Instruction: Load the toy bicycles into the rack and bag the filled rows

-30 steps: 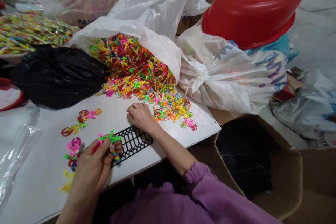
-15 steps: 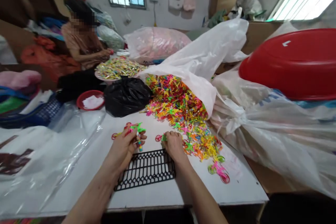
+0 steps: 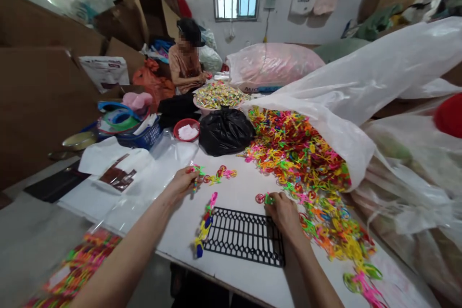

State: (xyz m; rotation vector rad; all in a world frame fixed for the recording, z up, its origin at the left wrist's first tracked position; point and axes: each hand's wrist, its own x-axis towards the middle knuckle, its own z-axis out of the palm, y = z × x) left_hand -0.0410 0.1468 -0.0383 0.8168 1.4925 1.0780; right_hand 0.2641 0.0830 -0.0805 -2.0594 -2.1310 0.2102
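Observation:
My left hand [image 3: 185, 182] is over the left part of the white table, its fingers pinched on a small green and pink plastic toy bike [image 3: 197, 169] with a striped stick at its side. Just right of it lie loose toy bikes in red, yellow and pink [image 3: 221, 173]. My right hand [image 3: 284, 211] rests at the black plastic rack's [image 3: 242, 236] upper right corner. Its fingertips close on a green toy piece with a red wheel [image 3: 260, 198], partly hidden. Coloured toy pieces [image 3: 205, 231] line the rack's left edge.
A big heap of toy bikes [image 3: 306, 154] spills from a white plastic sack [image 3: 361, 86] on the right. Behind stand a black bag [image 3: 226, 132], a red bowl [image 3: 176, 131] and a basin of wrapped pieces [image 3: 220, 96]. Another person [image 3: 186, 65] sits at the back.
The view has swung left. My left hand has moved left, away from the rack, and toy bikes now lie beside it. My right hand stays by the rack's corner with its piece.

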